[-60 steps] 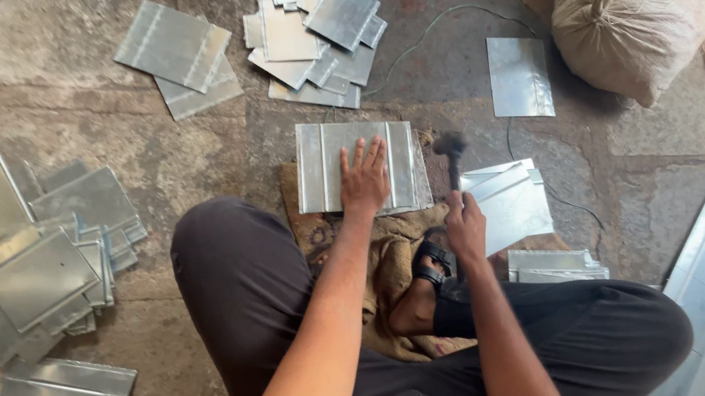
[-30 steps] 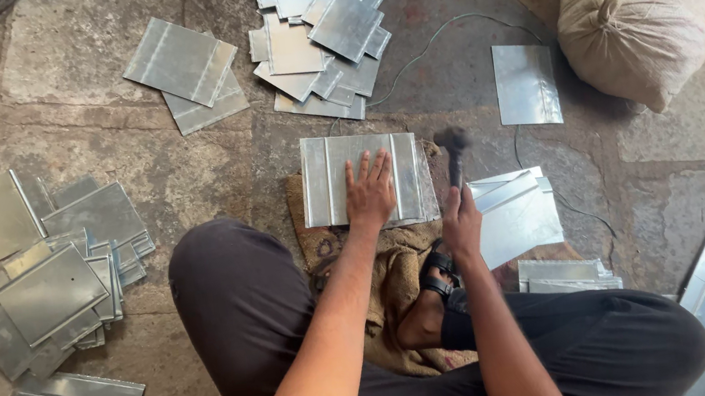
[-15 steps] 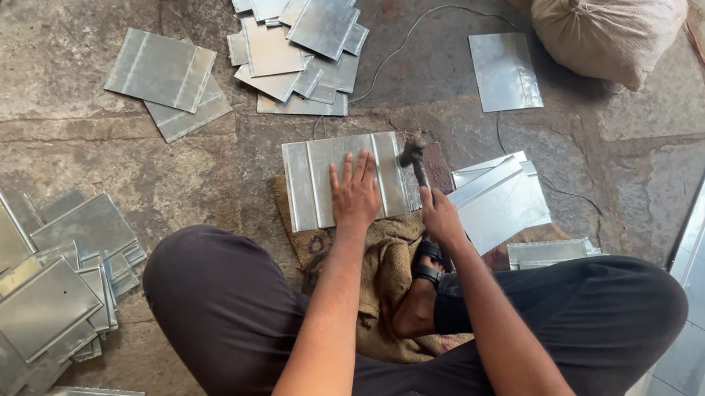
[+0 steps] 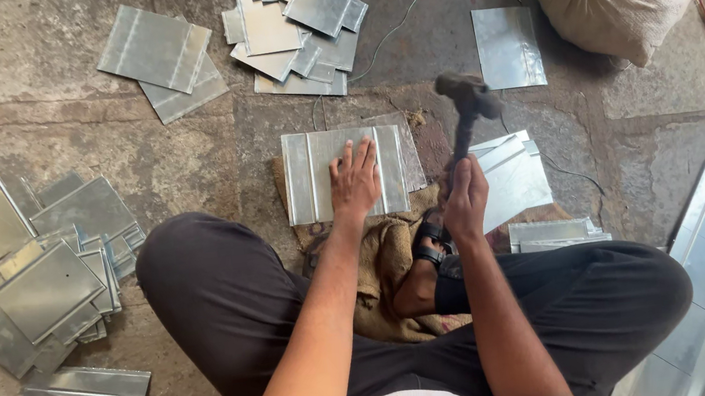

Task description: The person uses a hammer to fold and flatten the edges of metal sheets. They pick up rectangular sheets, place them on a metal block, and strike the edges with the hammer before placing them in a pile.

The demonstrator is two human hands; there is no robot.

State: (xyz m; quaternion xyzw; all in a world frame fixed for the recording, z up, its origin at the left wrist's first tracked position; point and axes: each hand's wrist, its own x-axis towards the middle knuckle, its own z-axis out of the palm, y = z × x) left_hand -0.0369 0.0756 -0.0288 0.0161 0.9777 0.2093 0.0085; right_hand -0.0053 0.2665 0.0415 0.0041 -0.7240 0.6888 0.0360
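L hand flat, fingers spread, pinning ribbed sheet-metal panel on burlap between knees. R hand fisted on hammer, head raised at panel's right edge. Judging: mid-batch. Big formed stack left, flat blanks ahead, few pcs right. Current panel's edge looks unfinished.

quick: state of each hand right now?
Left hand: open, flat on the ribbed metal sheet.
Right hand: closed around the hammer handle, head raised.
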